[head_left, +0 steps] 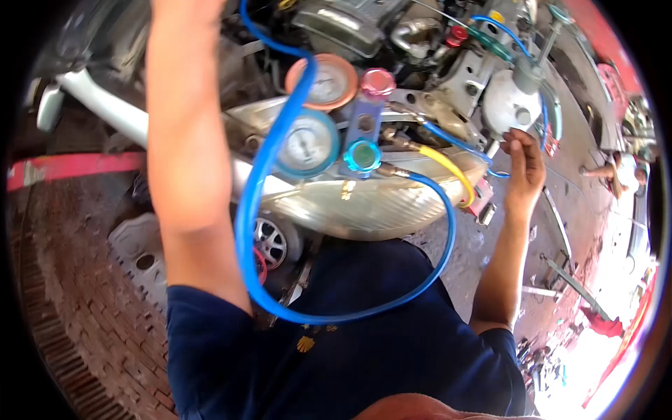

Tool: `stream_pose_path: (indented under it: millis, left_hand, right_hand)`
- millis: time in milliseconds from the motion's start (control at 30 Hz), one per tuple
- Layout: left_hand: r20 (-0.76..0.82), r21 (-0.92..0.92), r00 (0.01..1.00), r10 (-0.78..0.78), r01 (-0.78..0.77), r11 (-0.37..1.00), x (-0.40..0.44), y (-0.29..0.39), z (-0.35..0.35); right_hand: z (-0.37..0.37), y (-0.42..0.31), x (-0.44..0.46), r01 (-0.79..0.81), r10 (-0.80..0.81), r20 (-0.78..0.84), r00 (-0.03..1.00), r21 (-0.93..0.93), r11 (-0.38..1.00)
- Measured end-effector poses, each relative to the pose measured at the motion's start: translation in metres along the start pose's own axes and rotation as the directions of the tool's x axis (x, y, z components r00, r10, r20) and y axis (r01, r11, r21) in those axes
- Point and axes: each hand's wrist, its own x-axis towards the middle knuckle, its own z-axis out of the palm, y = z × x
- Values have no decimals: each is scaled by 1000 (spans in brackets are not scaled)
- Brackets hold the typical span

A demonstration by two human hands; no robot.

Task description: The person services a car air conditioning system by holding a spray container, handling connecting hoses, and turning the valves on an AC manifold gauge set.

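a blue hose [248,217] loops across the centre, in front of the headlight [364,210]. the gauge set [365,120] is upper centre. upper right is a white container [505,105], contents hidden. my right hand [523,168], just below it, is half-curled; i cannot tell if it grips anything. my left hand is out of frame.

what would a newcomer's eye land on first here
A blue hose loops through the middle, in front of the dark shirt. At upper middle, an orange-rimmed gauge and a blue-rimmed gauge sit by the headlight. The right hand shows at right, below a white container.
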Motion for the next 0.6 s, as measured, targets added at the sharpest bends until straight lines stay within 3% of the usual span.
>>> stream_pose_path:
  millis: [100, 167, 200, 267, 300, 367, 400, 467, 500, 600]
  left_hand:
    - [26, -41, 997, 72, -70, 997, -14, -4, 12]
    - [-275, 9, 957, -96, 102, 995, 8, -6, -1]
    - [-70, 334, 997, 35, -10, 942, 39, -14, -61]
    - [-11, 344, 997, 76, -68, 936, 47, -29, -63]
    - [-183, 52, 983, -17, 27, 998, 22, -17, -24]
    - [-231, 179, 973, -2, 44, 983, 33, -22, -23]
    - [-293, 251, 956, 10, 67, 966, 40, -27, -20]
    - [-194, 240, 977, -89, 136, 961, 49, -25, -34]
    - [60, 149, 979, -197, 187, 971, 49, -14, -61]
    - [-68, 232, 993, -99, 113, 966, 40, -18, -42]
  right_hand:
    - [-3, 2, 6, 26, -25, 24, 999, -57, 998]
    - [-4, 6, 14, 33, -33, -19, 999, 9, 999]
    - [-5, 5, 18, 37, -36, -58, 998, 22, 999]
    - [-18, 11, 26, 0, -2, -90, 996, -19, 1000]
    - [-22, 12, 32, -40, 37, -117, 992, -18, 999]
    - [-40, 42, 38, -277, 297, -77, 952, 200, 940]
    - [-47, 67, 36, -315, 342, -87, 936, 231, 921]
    - [-47, 108, 15, -372, 419, -147, 896, 269, 889]
    - [-41, 122, 2, -398, 456, -196, 868, 275, 875]
    - [-23, 154, -53, -351, 392, -410, 824, 174, 920]
